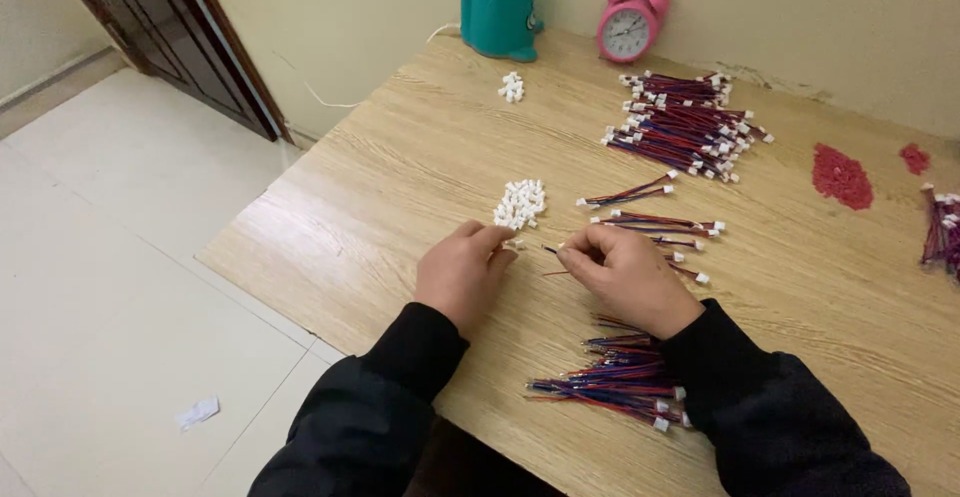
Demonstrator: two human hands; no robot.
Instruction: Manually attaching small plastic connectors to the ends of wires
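Two-coloured thin wire (553,250), dark-tipped

ahead: connector pile (520,203) | right: loose wires (655,223) | left: bare table (340,217)

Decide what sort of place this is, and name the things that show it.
Probably a room at home used for piecework: a wooden table by a door, a pink alarm clock, and heaps of short wires and white connectors.

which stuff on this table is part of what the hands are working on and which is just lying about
In use: left hand, right hand, white connectors, wire bundle, finished wires.
Lying about: pink alarm clock, teal holder, paper scrap.
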